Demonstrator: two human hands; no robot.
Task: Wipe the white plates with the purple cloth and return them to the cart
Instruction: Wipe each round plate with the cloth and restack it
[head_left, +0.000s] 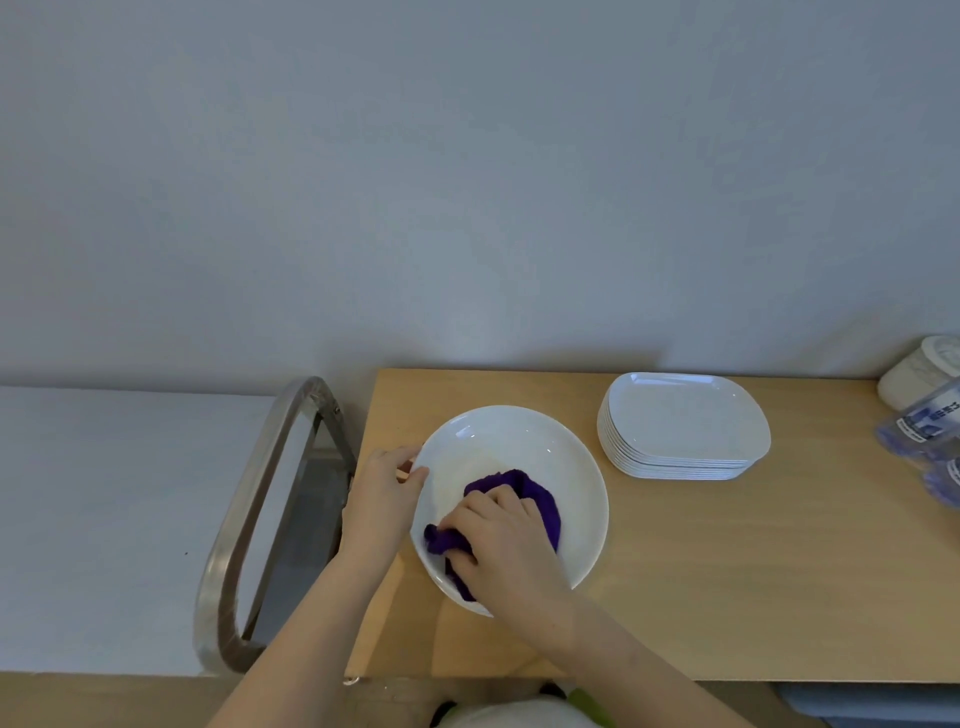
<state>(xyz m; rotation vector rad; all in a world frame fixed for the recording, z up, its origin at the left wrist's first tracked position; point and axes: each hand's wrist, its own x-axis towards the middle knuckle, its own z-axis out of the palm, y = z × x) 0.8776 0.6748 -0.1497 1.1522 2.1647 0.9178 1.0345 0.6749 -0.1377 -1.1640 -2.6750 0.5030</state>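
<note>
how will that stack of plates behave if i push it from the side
The stack is likely heavy for its size: about ten plates nested closely. It would probably slide rather than tip, being low, wide and flat on the smooth table. The glossy plates may shift against one another, so a push near the top could shear the pile.

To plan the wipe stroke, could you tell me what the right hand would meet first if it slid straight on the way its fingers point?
Probably the left hand gripping the plate rim; the right hand points up-left.

Glossy white plate (519, 447); fuzzy purple cloth (540, 499); matt wood table (727, 571)
</note>
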